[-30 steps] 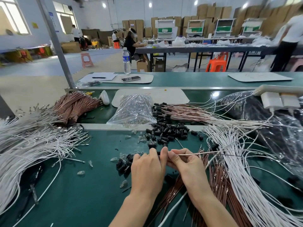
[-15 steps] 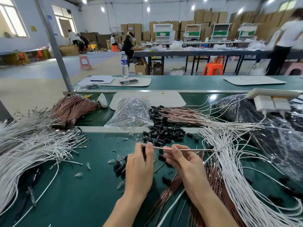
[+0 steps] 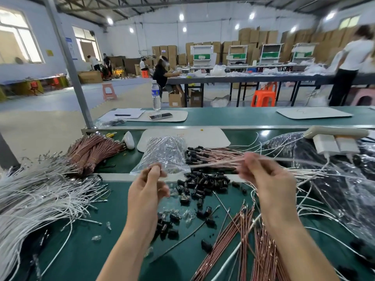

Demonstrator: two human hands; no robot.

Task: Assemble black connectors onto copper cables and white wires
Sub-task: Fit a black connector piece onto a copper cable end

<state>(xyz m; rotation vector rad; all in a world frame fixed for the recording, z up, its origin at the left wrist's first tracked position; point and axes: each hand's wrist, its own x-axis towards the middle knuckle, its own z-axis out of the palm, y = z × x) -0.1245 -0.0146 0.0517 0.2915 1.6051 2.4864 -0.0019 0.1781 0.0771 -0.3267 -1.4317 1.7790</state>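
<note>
Both of my hands hang above the green table (image 3: 77,254), and both show blurred. My right hand (image 3: 267,179) keeps a pinching grip, thumb against fingers, on a pale wire (image 3: 288,159) that runs level from its fingertips out to the right and to the left, over the far half of the table. My left hand (image 3: 147,193) is curled, with thumb and forefinger tips drawn together. There is a dark smear at those tips, but through the blur I cannot tell whether the grip holds anything.

Between and just beyond the hands lies a loose heap of black connectors (image 3: 205,182), with a few more scattered under my left wrist. Bare copper cables (image 3: 233,246) fan out below my right forearm. A thick mass of white wires (image 3: 34,201) covers the table's left side.

Past the table's pale dividing rail, a row of copper cables already capped in black (image 3: 215,156) lies beside a clear plastic bag (image 3: 164,153). Tied copper bundles (image 3: 91,152) rest further to the left. A white power strip (image 3: 336,134) sits at the right, above dark plastic sheeting (image 3: 324,189).
</note>
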